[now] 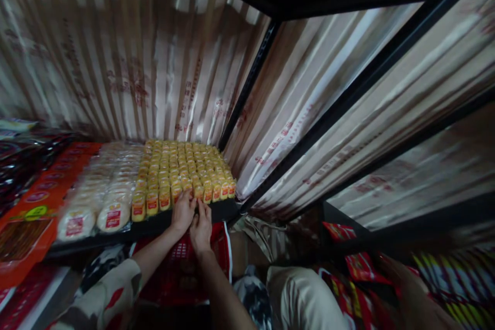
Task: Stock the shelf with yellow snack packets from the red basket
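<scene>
Yellow, upright, film-wrapped small packs w/ red labels [185, 170] right at the tips of L hand [183, 212] and R hand [201, 223], in front row on black shelf [222, 211]; held close together, curled inward, can't tell if clamped on a pack. Prob. mid-adjusting of front row; by the look, calls next for light two-handed touch w/o tipping neighbours. Alongside, to L: round white cakes in clear film [118, 191]. Below: red lattice-sided container w/ pale edge [220, 241], partly hidden. Far R: blurred hand [415, 294], cut off, prob. co-worker's. Label print too small to read.
</scene>
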The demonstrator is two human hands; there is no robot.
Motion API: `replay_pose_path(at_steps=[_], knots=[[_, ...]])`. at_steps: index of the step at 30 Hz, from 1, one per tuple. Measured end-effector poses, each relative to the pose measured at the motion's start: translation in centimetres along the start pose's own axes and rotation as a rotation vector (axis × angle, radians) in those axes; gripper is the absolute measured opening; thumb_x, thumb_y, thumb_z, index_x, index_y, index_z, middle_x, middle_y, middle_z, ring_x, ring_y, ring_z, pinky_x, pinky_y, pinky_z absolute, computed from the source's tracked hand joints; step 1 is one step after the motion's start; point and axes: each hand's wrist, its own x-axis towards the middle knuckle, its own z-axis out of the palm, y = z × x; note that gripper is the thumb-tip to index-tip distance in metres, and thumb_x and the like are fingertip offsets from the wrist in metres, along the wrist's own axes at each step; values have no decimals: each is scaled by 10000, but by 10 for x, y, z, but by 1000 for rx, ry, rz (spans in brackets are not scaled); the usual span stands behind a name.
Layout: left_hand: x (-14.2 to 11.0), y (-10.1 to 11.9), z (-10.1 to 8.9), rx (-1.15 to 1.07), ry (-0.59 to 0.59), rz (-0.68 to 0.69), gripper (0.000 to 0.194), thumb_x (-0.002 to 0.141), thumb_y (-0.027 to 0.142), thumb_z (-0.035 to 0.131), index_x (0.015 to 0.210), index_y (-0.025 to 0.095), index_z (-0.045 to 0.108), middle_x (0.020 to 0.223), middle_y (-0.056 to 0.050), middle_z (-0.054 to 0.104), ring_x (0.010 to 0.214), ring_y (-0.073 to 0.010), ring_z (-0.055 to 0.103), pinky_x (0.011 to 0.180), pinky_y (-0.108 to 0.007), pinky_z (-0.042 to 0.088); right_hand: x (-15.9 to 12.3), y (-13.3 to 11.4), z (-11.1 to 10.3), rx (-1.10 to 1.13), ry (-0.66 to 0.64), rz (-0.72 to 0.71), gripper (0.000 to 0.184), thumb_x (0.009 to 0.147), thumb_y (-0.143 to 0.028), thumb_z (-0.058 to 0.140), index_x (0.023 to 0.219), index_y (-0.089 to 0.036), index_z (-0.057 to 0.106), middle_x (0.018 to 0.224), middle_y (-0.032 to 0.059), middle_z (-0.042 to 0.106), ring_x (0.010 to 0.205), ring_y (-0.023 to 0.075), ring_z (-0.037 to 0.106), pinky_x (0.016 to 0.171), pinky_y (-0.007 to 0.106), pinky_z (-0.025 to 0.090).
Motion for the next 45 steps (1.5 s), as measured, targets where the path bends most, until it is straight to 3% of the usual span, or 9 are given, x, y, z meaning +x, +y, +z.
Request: replay_pose_path(at_steps=[7, 19, 24, 37, 45], knots=[[-14, -6, 0, 10, 9, 117, 276, 857, 209, 387, 1061, 155, 566, 1033, -105, 604, 939, -191, 600, 846, -354, 500, 1, -1, -2, -56, -7, -2, 602, 733, -32, 365, 1302, -183, 491, 1169, 121, 531, 1090, 190, 536, 921, 334, 473], [-22, -30, -2, 186, -185, 281, 482, 816, 89, 321, 1258, 159, 501, 1195, -98, 560, 1122, -162, 534, 983, -299, 440, 4, 0, -3, -221, -73, -54, 597, 754, -70, 389, 1332, -201, 455, 1162, 111, 563, 1116, 219, 492, 935, 372, 441], [-21, -32, 0, 206, -210, 274, 480, 828, 106, 336, 1282, 173, 479, 1203, -93, 556, 1122, -166, 525, 1012, -326, 419, 5, -3, -4, -247, -115, -30, 552, 767, -77, 383, 1301, -164, 494, 1180, 135, 560, 1119, 234, 486, 923, 370, 443], [-19, -30, -3, 239, -258, 315, 486, 804, 86, 353, 1269, 155, 474, 1226, -87, 551, 1137, -166, 501, 1030, -318, 392, 1, 0, 4, -205, -76, 4, 511, 803, -88, 358, 1294, -144, 489, 1220, 153, 543, 1141, 231, 476, 951, 397, 420], [-31, -24, -15, 216, -277, 344, 441, 792, 52, 336, 1166, 154, 547, 1110, -78, 550, 1081, -158, 500, 1005, -290, 397, -41, 2, -14, -1, -36, -8, 439, 868, -165, 288, 1260, -133, 484, 1226, 141, 541, 1161, 192, 477, 980, 397, 406]])
